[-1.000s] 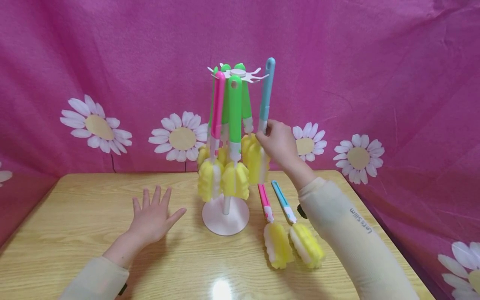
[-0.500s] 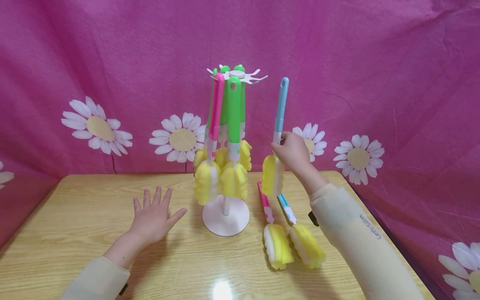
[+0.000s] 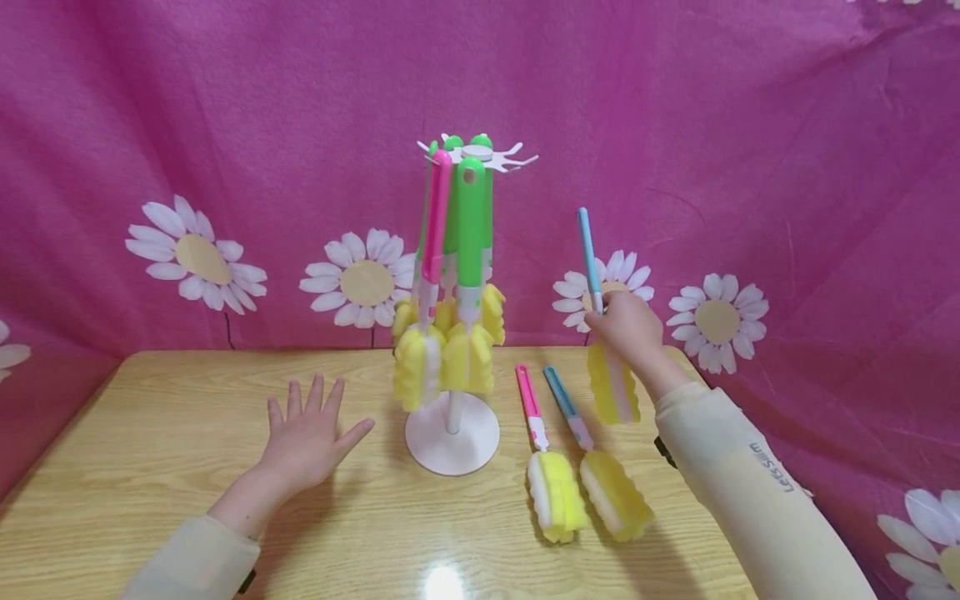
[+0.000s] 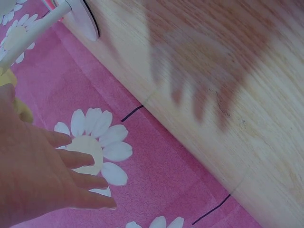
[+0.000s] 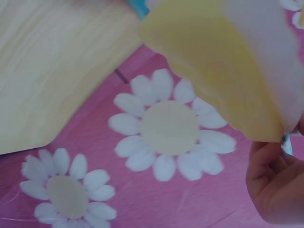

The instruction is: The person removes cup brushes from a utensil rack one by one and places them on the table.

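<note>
In the head view my right hand (image 3: 632, 329) pinches a blue-handled sponge brush (image 3: 588, 250) by its neck, handle up and yellow-and-white sponge head hanging above the table's right back part. The same sponge head (image 5: 213, 61) fills the top of the right wrist view, above the curled fingers. My left hand (image 3: 306, 437) has its fingers spread over the left of the table, holding nothing. Between the hands stands a white rack (image 3: 452, 433) with green-handled brushes (image 3: 470, 233) and a pink-handled brush (image 3: 437, 221) hanging on it. Its right hooks bear no brush.
A pink-handled brush (image 3: 557, 496) and a blue-handled brush (image 3: 617, 496) lie side by side on the wooden table (image 3: 360, 533), right of the rack's base. Behind the table hangs a magenta cloth (image 3: 300, 100) with white daisies.
My right hand has carried the blue-handled brush away from the rack, to the right and down. The left hand has stayed in place.
</note>
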A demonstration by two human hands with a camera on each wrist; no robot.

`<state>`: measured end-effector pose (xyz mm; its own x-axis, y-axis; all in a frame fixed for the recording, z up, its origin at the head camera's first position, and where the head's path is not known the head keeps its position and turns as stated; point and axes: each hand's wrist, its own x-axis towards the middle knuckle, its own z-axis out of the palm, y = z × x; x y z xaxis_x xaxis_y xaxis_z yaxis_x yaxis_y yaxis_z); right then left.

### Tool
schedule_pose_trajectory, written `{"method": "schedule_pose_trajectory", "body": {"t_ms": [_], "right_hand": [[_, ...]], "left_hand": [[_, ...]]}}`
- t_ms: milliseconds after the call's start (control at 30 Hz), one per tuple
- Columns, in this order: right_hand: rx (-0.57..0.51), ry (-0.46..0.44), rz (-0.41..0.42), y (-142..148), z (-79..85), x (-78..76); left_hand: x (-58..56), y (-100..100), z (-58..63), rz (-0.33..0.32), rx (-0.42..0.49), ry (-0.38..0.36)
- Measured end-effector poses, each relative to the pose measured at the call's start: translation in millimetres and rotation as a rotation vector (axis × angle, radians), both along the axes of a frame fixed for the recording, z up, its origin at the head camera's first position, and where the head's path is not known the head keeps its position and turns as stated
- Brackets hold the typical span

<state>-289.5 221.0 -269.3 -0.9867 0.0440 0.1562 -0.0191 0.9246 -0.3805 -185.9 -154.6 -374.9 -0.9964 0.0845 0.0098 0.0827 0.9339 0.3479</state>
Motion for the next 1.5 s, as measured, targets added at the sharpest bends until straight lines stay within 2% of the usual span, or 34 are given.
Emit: {"method": "schedule_pose_trajectory", "body": {"t_ms": [233,500,767,967,1067,1300,1400,1500], "right_hand": [[0.062,-0.143,0.001,26,-19.5,-1.3],[0.145,-0.313,-0.004,44,-54.6,1.1],[0.248,-0.392,-0.003,53,-88.7,7.4],[0.303,-0.455,0.006,53,-107.5,10.7],[0.317,-0.463,0.027,52,-113.3,13.5],[0.363,-0.409,0.050,47,-118.5,17.5],[0.371,-0.411,0.033,45,-116.9,16.2],[0.363,-0.421,0.008,42,-107.5,11.6]], "left_hand": [[-0.1,-1,-1.2,0.002,-0.003,0.000],[0.3,-1,-1.0,-0.001,-0.007,0.003],[1.1,-1,0.8,-0.003,0.002,0.001],[1.2,-2,0.9,-0.003,0.000,0.000],[1.6,-1,1.4,-0.005,-0.004,0.004],[1.9,-2,1.0,0.002,-0.009,-0.001],[2.0,-2,1.0,0.006,-0.012,0.000],[1.9,-3,1.1,0.007,-0.010,0.000]]}}
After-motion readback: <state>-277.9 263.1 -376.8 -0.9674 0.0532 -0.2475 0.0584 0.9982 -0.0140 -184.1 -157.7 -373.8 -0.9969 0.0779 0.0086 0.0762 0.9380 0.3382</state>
